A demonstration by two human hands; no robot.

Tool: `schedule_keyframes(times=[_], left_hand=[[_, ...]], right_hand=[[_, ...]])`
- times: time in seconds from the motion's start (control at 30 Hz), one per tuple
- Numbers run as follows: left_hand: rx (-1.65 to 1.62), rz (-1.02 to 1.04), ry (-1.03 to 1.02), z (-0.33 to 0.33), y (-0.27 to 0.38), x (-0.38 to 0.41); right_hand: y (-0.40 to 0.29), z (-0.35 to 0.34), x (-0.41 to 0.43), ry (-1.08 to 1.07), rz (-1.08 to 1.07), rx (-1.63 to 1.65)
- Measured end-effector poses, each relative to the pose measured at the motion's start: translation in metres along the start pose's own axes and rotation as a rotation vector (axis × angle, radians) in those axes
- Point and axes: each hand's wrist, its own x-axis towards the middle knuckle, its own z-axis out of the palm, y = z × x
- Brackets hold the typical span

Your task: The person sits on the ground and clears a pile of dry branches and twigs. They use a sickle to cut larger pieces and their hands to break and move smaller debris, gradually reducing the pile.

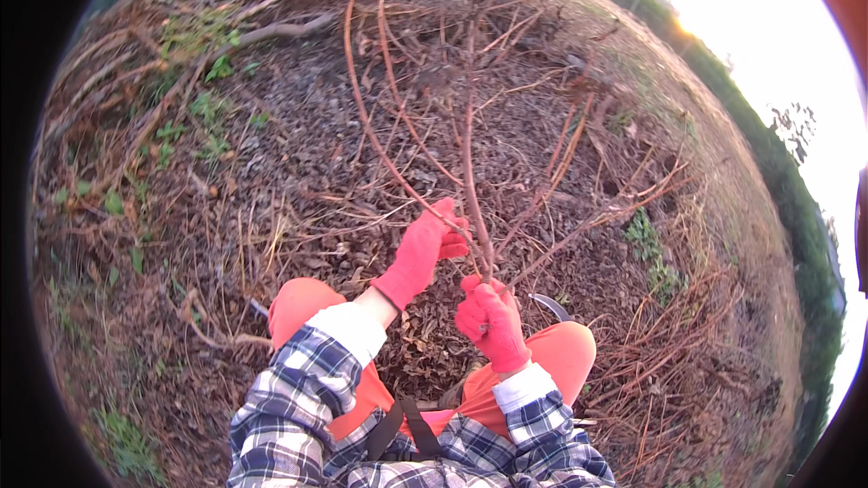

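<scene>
A branched, leafless woody branch [468, 149] rises before me, its several reddish-brown stems fanning out from a thick base. My right hand [491, 318], in a red knit glove, is closed around that base. My left hand [427, 251], gloved the same, is at a thin curved side stem [386, 149] that crosses in front of its fingers. The fingers are partly curled; whether they grip the stem I cannot tell. Beside my right knee shows a curved metal blade [550, 306], like a sickle's; its handle is hidden.
Dry leaf litter [420, 346] covers the ground between my knees. A pile of thin cut twigs [658, 352] lies at the right. Thicker fallen branches [271, 30] stretch across the upper left, among green weeds [210, 115]. A green hedge-like strip [780, 169] runs along the far right.
</scene>
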Motion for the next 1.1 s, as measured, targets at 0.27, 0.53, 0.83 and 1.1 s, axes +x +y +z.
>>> schedule_keyframes(times=[0.27,0.53,0.83,1.1], left_hand=[[0.009,-0.028,-0.349,0.017,0.009,-0.024],[-0.077,0.002,-0.026,-0.001,0.017,-0.008],[-0.186,-0.334,-0.153,-0.02,0.009,-0.001],[-0.041,-0.445,-0.248,-0.003,0.012,-0.026]], right_hand=[[0.006,-0.005,-0.006,0.024,0.017,-0.005],[0.017,0.0,0.006,0.16,-0.19,-0.385],[0.003,-0.043,0.038,0.128,-0.249,0.261],[-0.021,-0.004,0.079,0.108,-0.018,0.053]])
